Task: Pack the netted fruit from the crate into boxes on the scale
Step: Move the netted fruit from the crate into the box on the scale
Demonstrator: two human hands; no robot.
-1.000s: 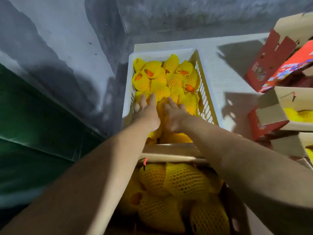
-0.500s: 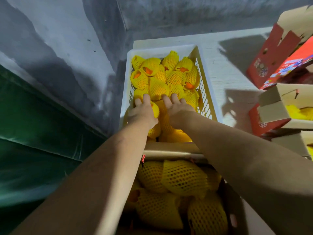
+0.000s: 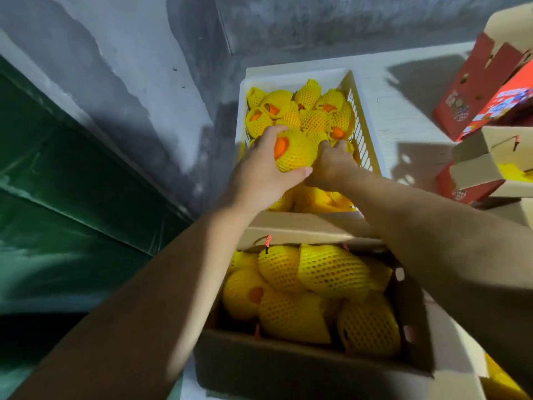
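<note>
Nearest the person, at about 6 o'clock, an open cardboard box (image 3: 302, 368) holds a heap of fruit in yellow foam nets (image 3: 331, 274), piled close to its rim; one net at the box's left shows orange fruit through its opening. A red-striped cord (image 3: 268, 242) hangs at the box's far flap. Both bare forearms stretch over this box toward 12 o'clock. Beyond it sits the white slatted crate (image 3: 364, 131), partly full of more netted fruit (image 3: 314, 116), several with orange skin showing at the net mouths. Above the crate's near half, the left hand (image 3: 259, 171) holds one netted fruit (image 3: 292, 151), its grip curled round it with fingers over the far side and thumb along the near side, the orange opening facing left. Just beside it, the right hand (image 3: 331, 166) reaches down into the crate, fingers bent among the fruit; whether its grip has closed on one cannot be told. At 2 to 3 o'clock, on the pale tabletop (image 3: 403, 93), stand red printed cartons (image 3: 476, 102) and further open cardboard boxes (image 3: 490, 168), one showing yellow netting inside. A grey concrete wall (image 3: 129, 67) rises at 11 o'clock.
</note>
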